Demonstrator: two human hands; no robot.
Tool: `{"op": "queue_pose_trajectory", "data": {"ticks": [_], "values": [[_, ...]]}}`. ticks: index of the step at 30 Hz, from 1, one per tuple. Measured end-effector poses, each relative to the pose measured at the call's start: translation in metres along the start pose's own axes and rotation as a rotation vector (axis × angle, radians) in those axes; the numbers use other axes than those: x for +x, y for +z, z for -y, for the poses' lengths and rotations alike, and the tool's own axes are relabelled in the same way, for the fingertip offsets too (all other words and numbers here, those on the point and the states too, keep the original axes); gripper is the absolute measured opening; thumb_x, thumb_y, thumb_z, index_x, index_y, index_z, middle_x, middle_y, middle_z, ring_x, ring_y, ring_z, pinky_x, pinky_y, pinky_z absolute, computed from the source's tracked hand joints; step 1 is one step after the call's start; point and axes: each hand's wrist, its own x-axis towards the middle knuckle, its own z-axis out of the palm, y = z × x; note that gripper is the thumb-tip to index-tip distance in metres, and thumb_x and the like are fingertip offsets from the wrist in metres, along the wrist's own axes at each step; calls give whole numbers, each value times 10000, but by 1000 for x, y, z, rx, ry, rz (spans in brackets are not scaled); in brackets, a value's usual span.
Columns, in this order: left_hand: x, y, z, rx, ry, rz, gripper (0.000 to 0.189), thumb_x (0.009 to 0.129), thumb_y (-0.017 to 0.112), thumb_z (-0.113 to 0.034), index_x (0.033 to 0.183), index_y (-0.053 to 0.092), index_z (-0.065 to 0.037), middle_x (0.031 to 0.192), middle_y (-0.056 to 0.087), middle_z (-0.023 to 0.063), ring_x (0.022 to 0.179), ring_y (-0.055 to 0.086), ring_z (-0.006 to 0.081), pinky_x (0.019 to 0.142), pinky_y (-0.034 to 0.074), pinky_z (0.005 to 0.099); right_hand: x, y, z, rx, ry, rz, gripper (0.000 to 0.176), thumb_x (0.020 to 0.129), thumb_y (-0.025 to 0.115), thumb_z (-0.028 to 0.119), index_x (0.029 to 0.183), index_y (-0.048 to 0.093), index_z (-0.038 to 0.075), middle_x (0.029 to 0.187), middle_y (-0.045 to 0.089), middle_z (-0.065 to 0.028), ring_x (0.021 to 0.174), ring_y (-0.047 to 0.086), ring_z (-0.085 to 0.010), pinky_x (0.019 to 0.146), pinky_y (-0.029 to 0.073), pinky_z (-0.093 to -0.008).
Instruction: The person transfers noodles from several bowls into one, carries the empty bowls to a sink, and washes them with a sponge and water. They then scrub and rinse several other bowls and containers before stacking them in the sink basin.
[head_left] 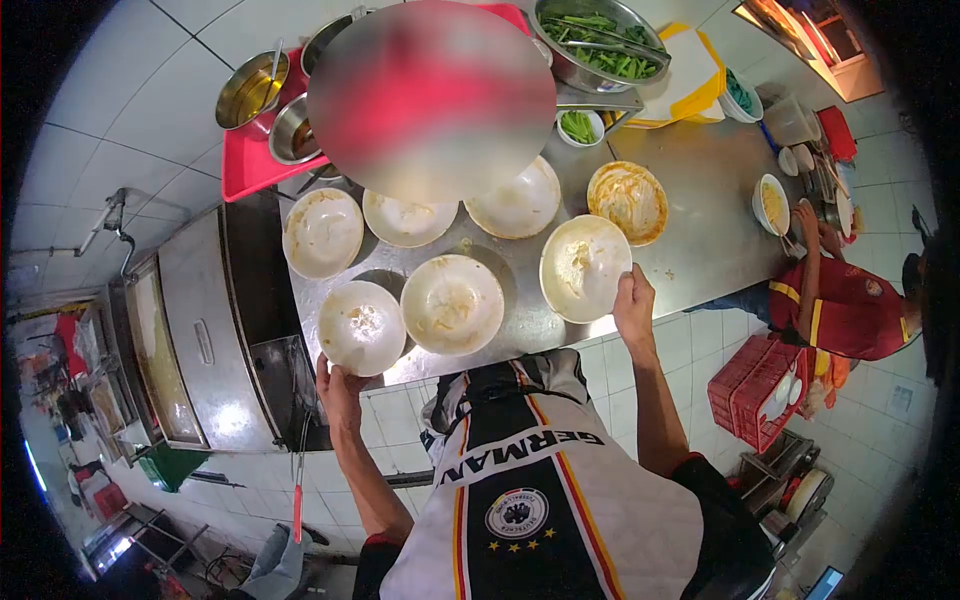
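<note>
Several white bowls smeared with sauce stand on a steel counter [700, 250]. My left hand [340, 388] grips the near rim of the front left bowl [362, 326]. My right hand [634, 303] holds the near edge of the right bowl [584, 266]. Between them sits another white bowl [451, 303]. Behind stand three more white bowls, among them a left one [322, 231] and a right one [515, 200], and a bowl coated in orange sauce [627, 201].
A red tray [245, 165] with metal bowls lies at the back left. A steel pan of green vegetables [598, 40] stands at the back. A person in a red shirt [845, 305] works at the counter's right end, beside a red crate [760, 390].
</note>
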Motion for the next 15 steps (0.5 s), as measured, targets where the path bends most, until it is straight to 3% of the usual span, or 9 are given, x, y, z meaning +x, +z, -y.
{"op": "queue_pose_trajectory", "data": {"ticks": [3, 9, 13, 15], "values": [[-2, 1, 2, 82, 10, -87, 459, 937, 508, -93, 1386, 440, -20, 1068, 689, 202, 884, 735, 313, 749, 650, 444, 6, 0, 7, 52, 42, 46, 262, 988, 407, 157, 899, 543, -49, 668, 535, -117, 654, 534, -166, 602, 464, -353], [-4, -12, 1, 129, -66, -116, 533, 933, 528, -102, 1433, 358, -31, 1065, 690, 216, 885, 735, 338, 827, 632, 464, -1, 5, 11, 133, 188, 175, 259, 997, 419, 164, 889, 537, -40, 657, 537, -90, 602, 531, -146, 536, 456, -341], [-10, -5, -12, -11, -148, -8, 564, 931, 509, -116, 1461, 328, -48, 1176, 644, 256, 925, 725, 387, 888, 613, 510, -2, 16, -27, 40, 26, 219, 265, 1004, 427, 177, 890, 528, -39, 646, 539, -77, 559, 540, -140, 499, 449, -334], [-17, 17, -28, -70, -173, 95, 588, 924, 499, -118, 1478, 313, -58, 1264, 598, 274, 960, 716, 411, 905, 606, 533, -7, 17, -12, 59, 97, 253, 261, 1003, 427, 173, 894, 523, -44, 636, 539, -85, 557, 548, -148, 504, 450, -337]]}}
